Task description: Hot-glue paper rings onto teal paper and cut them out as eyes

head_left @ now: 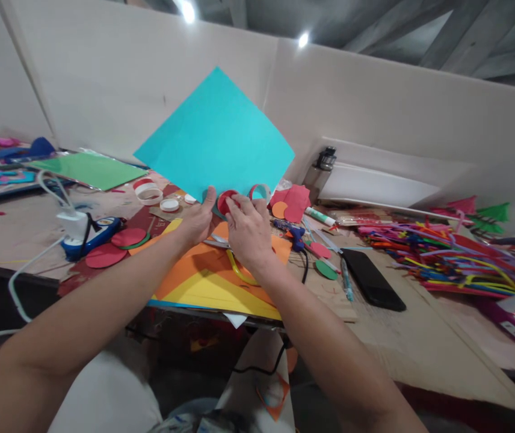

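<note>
A turquoise sheet of paper (pixel 221 132) stands raised on its corner above the table. My left hand (pixel 198 222) is closed on its lower edge, the thumb on the near face. Against the bottom of the sheet my right hand (pixel 251 231) grips a red round ring (pixel 225 201), its fingers partly covering it. Just right of that, a second ring (pixel 260 192), red with a pale inside, touches the sheet. Beneath my hands, scissors with a yellow handle (pixel 239 273) lie on orange paper (pixel 185 273) and yellow paper (pixel 212 294).
Red and green paper circles (pixel 106 255) lie left, near a blue power strip (pixel 90 240) with a white charger. Rightward are a blue glue gun (pixel 297 238), a black phone (pixel 372 279) and a heap of colourful pipe cleaners (pixel 456 255). White partition walls (pixel 375 114) stand behind.
</note>
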`<action>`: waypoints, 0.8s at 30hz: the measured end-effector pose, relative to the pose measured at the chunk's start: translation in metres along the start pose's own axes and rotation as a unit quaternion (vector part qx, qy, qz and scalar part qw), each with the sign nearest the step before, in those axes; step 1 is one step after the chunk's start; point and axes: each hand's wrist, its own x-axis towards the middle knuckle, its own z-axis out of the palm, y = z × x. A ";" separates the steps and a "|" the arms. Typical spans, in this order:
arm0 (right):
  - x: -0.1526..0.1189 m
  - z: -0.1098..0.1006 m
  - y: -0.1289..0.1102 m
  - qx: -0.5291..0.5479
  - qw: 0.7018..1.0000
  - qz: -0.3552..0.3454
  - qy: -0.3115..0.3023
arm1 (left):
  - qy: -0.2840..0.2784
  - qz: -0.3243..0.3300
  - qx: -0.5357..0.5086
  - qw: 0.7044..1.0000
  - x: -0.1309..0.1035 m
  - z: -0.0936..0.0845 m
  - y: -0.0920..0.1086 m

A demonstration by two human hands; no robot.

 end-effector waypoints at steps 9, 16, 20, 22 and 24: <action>-0.006 0.000 -0.003 0.007 1.000 0.020 -0.001 | 0.004 0.000 -0.004 1.000 0.000 0.001 0.000; -0.004 -0.004 -0.006 0.048 0.998 0.026 0.009 | 0.002 0.006 -0.015 1.000 -0.002 0.004 0.000; -0.003 -0.009 -0.009 0.057 0.998 0.031 0.004 | 0.008 0.002 -0.002 1.000 -0.004 0.003 -0.001; -0.005 -0.010 -0.010 0.054 0.998 0.026 0.006 | 0.013 0.007 0.009 1.000 -0.006 0.003 -0.001; -0.006 -0.010 -0.010 0.052 0.998 0.021 0.007 | 0.028 0.011 0.021 0.999 -0.007 0.003 0.000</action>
